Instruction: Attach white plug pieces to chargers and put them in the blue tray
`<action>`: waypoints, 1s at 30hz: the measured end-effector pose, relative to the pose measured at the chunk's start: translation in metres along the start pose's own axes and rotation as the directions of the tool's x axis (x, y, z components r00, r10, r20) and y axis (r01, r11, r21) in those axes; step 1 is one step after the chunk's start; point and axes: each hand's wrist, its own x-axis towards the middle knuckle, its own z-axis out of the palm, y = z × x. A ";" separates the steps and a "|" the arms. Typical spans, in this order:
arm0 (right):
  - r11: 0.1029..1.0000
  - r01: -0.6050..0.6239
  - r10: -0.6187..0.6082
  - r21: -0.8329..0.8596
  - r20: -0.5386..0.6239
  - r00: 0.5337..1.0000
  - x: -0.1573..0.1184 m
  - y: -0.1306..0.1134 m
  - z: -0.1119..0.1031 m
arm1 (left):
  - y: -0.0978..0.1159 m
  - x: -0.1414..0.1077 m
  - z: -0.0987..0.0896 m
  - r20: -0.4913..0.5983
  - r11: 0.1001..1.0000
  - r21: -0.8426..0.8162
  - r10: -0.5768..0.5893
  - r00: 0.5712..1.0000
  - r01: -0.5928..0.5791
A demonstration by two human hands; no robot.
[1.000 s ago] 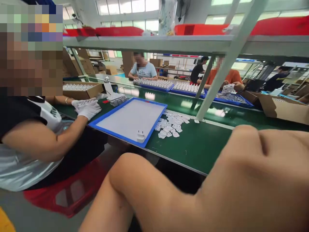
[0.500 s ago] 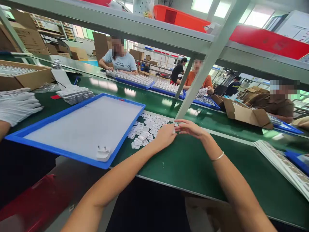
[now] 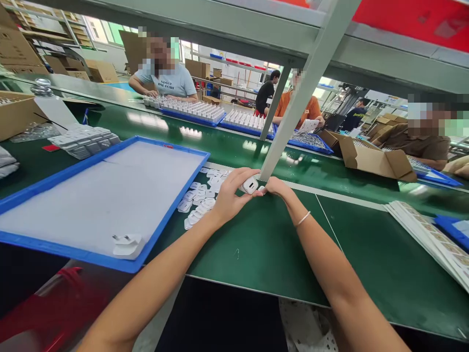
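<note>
Factory workshop: green workbench (image 3: 278, 244), trays (image 3: 194, 119) of white parts (image 3: 194, 108), workers (image 3: 172, 84).

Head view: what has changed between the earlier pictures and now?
The arms, close to the camera at first, now reach forward over the green table. The left hand holds a white block, its slot newly visible; the right hand is beside it. The lone plug stays in the blue tray, with white pieces beside the tray.
</note>
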 end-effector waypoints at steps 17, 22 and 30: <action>0.537 0.126 -0.176 0.834 -0.035 0.984 -0.132 0.054 -0.001 | 0.016 -0.012 0.011 0.431 0.981 -0.045 -0.150 0.890 0.187; 0.308 0.142 -0.215 0.941 -0.077 0.974 -0.147 0.041 -0.008 | 0.017 -0.012 0.015 0.506 0.988 -0.047 -0.104 0.856 0.148; 0.296 0.125 -0.310 0.947 -0.029 0.950 -0.159 0.030 -0.003 | 0.019 -0.017 0.019 0.567 0.972 -0.067 -0.147 0.810 0.224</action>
